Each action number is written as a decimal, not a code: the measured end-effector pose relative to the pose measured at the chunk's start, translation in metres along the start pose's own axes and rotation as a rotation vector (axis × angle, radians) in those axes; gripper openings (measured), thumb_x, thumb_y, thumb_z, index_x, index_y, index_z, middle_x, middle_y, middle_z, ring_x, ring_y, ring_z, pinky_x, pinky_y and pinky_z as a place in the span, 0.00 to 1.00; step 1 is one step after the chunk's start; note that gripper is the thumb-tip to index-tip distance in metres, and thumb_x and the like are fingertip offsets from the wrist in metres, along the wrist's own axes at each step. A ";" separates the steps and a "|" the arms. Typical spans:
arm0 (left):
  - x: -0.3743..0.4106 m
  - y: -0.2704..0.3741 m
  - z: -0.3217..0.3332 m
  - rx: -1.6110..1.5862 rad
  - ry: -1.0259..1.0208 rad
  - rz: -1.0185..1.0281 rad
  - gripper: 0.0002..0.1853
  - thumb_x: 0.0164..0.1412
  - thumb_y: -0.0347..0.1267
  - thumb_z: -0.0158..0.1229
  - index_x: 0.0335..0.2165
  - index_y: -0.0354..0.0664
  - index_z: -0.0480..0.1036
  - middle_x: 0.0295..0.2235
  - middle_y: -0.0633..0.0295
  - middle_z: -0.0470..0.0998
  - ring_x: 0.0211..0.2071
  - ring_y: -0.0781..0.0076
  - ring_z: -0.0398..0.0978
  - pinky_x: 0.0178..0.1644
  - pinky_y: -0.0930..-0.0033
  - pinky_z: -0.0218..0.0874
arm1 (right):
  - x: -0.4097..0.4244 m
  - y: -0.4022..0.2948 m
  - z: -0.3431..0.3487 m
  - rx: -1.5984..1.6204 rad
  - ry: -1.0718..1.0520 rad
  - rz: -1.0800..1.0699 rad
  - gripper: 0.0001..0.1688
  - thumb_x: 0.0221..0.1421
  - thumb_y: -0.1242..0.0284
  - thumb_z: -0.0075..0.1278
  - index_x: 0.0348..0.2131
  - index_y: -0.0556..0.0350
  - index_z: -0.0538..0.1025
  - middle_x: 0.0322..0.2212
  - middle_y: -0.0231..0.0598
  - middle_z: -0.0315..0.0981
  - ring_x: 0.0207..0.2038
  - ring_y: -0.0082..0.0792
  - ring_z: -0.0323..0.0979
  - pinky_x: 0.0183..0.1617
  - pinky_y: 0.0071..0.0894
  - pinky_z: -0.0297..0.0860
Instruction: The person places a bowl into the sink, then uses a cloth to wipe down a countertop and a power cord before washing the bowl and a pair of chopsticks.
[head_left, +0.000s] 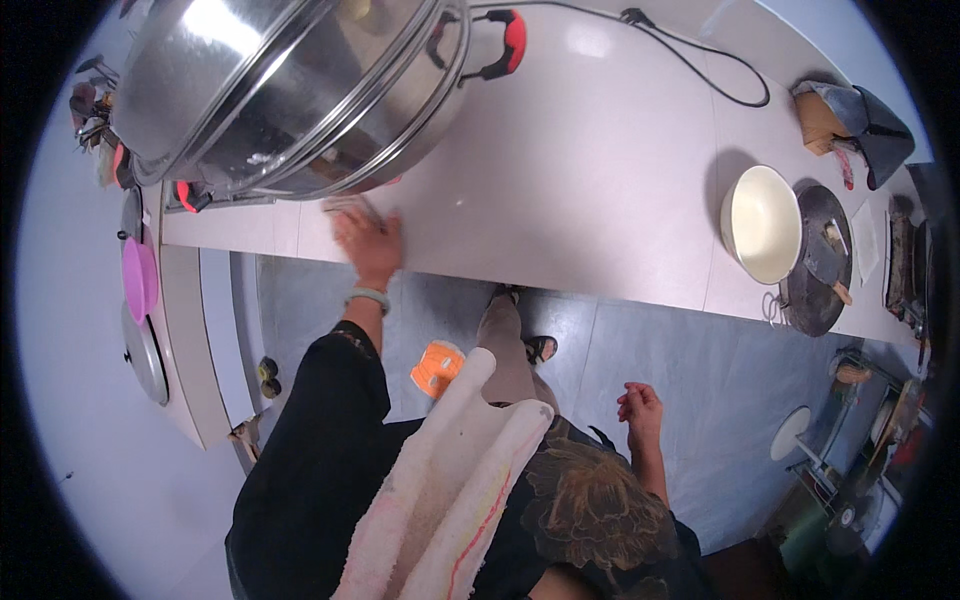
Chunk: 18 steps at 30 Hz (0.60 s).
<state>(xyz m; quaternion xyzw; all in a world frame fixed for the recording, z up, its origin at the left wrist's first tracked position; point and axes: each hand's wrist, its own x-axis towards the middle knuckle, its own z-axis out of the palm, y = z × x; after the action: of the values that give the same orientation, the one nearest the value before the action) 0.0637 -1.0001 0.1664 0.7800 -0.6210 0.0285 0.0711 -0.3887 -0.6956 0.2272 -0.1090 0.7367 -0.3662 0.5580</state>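
My left hand (367, 238), with a pale bracelet at its wrist, reaches over the front edge of the light countertop (570, 180). Its fingers lie at a small thin item beside the base of a large stainless-steel steamer pot (322, 97); whether they grip it is unclear. The pot has red and black handles (514, 45) and stands on the counter at the upper left. Away from the counter, my right hand (642, 409) hangs over the floor with its fingers loosely curled; nothing shows in it. A light towel (450, 465) hangs down my front.
On the right of the counter stand a cream-coloured bowl (762, 225) and a dark round pan (816, 300) with a spatula (825, 266) on it. A black cable (697, 71) lies along the back. A pink basin (140, 280) and a pot lid (144, 360) are at far left.
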 end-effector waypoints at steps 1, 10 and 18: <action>-0.001 0.028 0.005 -0.005 -0.004 0.086 0.46 0.58 0.55 0.46 0.58 0.24 0.48 0.60 0.30 0.46 0.63 0.40 0.40 0.65 0.47 0.28 | 0.002 0.005 -0.002 0.017 -0.001 0.008 0.11 0.60 0.69 0.46 0.36 0.59 0.73 0.21 0.36 0.71 0.17 0.22 0.65 0.19 0.21 0.62; 0.058 0.219 -0.010 -0.158 -0.104 0.033 0.48 0.58 0.57 0.43 0.60 0.27 0.45 0.62 0.36 0.44 0.64 0.44 0.38 0.66 0.48 0.24 | 0.002 -0.006 -0.021 0.158 0.088 0.020 0.11 0.59 0.69 0.47 0.35 0.61 0.72 0.21 0.39 0.71 0.17 0.24 0.65 0.18 0.23 0.62; 0.165 0.287 0.027 -0.157 0.052 -0.024 0.46 0.58 0.58 0.42 0.58 0.29 0.50 0.60 0.36 0.48 0.63 0.45 0.42 0.65 0.47 0.29 | 0.027 -0.015 -0.038 0.222 0.209 0.156 0.11 0.59 0.69 0.47 0.35 0.60 0.73 0.19 0.38 0.71 0.16 0.24 0.65 0.17 0.23 0.62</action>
<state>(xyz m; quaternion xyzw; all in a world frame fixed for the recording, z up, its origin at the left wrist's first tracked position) -0.1790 -1.2261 0.1831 0.7784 -0.6100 -0.0010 0.1484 -0.4357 -0.7053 0.2212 0.0494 0.7518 -0.4104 0.5138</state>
